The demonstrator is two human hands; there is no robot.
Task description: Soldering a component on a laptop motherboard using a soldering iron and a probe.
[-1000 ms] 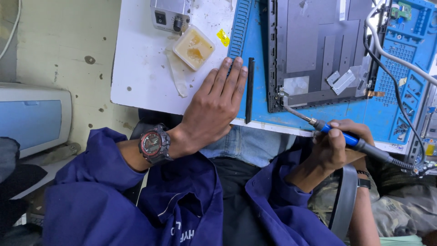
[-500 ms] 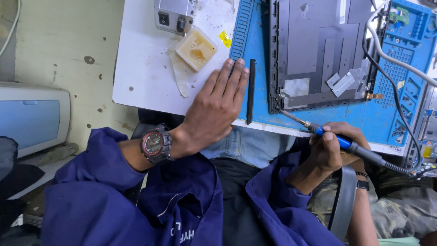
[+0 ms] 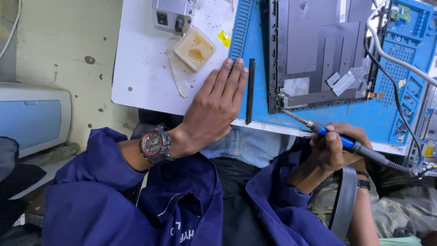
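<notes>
1. The dark grey panel (image 3: 318, 50), a flat device back lying on the blue work mat (image 3: 346, 119), serves as the landmark; its shell appears whole, and from this view I cannot tell how much of the work on it is done.
2. The white desk (image 3: 141, 68) carries the mat; beside the desk, away from the panel, lies a stained pale floor.
3. The left hand (image 3: 214, 109) rests flat and spread on the desk edge beside the panel, holding nothing.
4. The right hand (image 3: 334, 148) is clamped on a blue-handled soldering iron (image 3: 346, 142), whose tip touches the panel's near corner.
5. A black strip (image 3: 250, 91) lies between the left hand and the panel.
6. A yellowish tub (image 3: 195, 48) sits further from the panel.
</notes>
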